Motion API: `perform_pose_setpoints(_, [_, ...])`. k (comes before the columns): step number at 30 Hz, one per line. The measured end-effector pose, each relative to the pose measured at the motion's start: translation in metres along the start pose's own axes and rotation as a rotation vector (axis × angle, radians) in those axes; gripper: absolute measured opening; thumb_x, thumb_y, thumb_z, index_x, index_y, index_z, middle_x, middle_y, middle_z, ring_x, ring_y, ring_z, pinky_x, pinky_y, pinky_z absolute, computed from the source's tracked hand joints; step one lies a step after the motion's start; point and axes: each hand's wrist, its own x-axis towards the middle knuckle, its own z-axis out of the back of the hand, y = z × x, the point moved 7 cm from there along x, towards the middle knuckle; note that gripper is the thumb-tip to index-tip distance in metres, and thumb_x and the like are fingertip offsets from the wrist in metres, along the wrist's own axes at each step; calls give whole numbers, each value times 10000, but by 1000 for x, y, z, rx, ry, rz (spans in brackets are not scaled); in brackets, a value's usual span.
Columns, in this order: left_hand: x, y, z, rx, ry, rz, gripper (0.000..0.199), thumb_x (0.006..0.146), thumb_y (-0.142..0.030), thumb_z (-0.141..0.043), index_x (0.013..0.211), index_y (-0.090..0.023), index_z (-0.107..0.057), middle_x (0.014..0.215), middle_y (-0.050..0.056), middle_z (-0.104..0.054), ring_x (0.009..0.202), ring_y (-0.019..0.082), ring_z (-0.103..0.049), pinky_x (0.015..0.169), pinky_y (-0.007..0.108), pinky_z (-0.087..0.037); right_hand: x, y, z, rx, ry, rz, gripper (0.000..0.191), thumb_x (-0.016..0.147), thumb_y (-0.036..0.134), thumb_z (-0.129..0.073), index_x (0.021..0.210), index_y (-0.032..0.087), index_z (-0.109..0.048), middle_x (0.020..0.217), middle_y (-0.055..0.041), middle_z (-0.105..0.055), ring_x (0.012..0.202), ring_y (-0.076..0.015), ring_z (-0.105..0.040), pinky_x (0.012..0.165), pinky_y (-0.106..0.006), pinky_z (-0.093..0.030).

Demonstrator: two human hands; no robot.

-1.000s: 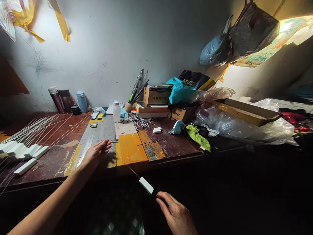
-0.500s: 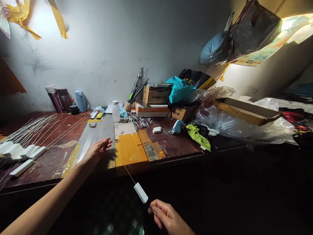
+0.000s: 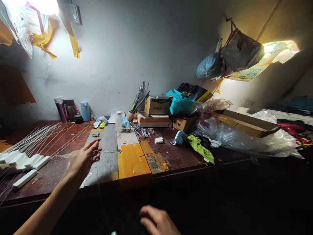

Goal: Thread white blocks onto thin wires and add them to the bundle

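My left hand (image 3: 89,155) is raised over the front of the table, its fingers closed on a thin wire (image 3: 98,179). The wire runs down past the table edge into the dark. A bit of a white block (image 3: 113,233) shows at the bottom edge of the picture, roughly in line with the wire. Low in front of the table is my right hand (image 3: 160,220), smeared by motion with its fingers bent; whether it holds anything cannot be made out. At the left, several white blocks (image 3: 25,179) with long thin wires (image 3: 44,137) lie on the table.
On the table stand a white bottle (image 3: 118,121), flasks (image 3: 85,111) and cardboard boxes (image 3: 157,106). A small white block (image 3: 158,140), a face mask (image 3: 178,137) and a green cloth (image 3: 200,148) lie to the right, beside plastic bags (image 3: 234,130). A steel ruler (image 3: 111,151) lies mid-table.
My left hand has moved left and the wire now hangs steeper. The white block beside my right hand has dropped down and left, almost out of view. The view has tilted up slightly.
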Motion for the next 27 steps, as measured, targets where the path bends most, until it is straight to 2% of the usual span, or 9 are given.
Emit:
perform_pose_setpoints(3, [-10, 17, 12, 84, 1, 66, 442, 676, -307, -789, 1045, -124, -628, 630, -5, -624, 420, 66, -513, 372, 144, -404, 58, 40, 49, -254, -218, 192, 169, 901, 188, -472, 873, 207, -638, 872, -31, -680, 810, -166, -633, 739, -251, -463])
perform_pose_setpoints(6, [-15, 41, 26, 166, -21, 183, 447, 691, -328, -780, 1058, -131, -617, 662, 4, -636, 423, 76, -544, 365, 151, -413, 135, 64, 72, -405, -235, 250, 155, 904, 154, -491, 895, 175, -644, 934, -61, -679, 877, -174, -627, 788, -264, -461])
perform_pose_setpoints(10, [-19, 63, 39, 181, -42, 252, 401, 719, -313, -761, 1055, -146, -619, 673, 2, -636, 423, 86, -566, 362, 169, -452, 224, 71, 71, -502, -174, 237, 117, 907, 143, -537, 886, 138, -652, 932, -59, -676, 905, -179, -626, 842, -327, -477])
perform_pose_setpoints(13, [-20, 69, 41, 160, -27, 249, 407, 715, -343, -763, 1045, -155, -617, 656, -8, -630, 410, 91, -564, 355, 183, -465, 266, 67, 61, -568, -112, 214, 138, 924, 244, -561, 972, 135, -631, 1003, -49, -651, 921, -183, -624, 837, -388, -505])
perform_pose_setpoints(19, [-22, 71, 36, 133, 3, 274, 432, 710, -401, -757, 1041, -163, -615, 634, -20, -623, 411, 89, -563, 359, 176, -464, 305, 59, 47, -671, 23, 179, 222, 924, 287, -565, 1090, 142, -596, 1099, -66, -617, 956, -200, -616, 825, -401, -520])
perform_pose_setpoints(27, [-23, 73, 36, 112, -5, 300, 399, 708, -373, -761, 1014, -159, -620, 653, -17, -623, 399, 90, -562, 346, 181, -463, 311, 46, 39, -797, 134, 86, 245, 921, 298, -570, 1116, 150, -587, 1115, -72, -606, 939, -200, -618, 799, -371, -530])
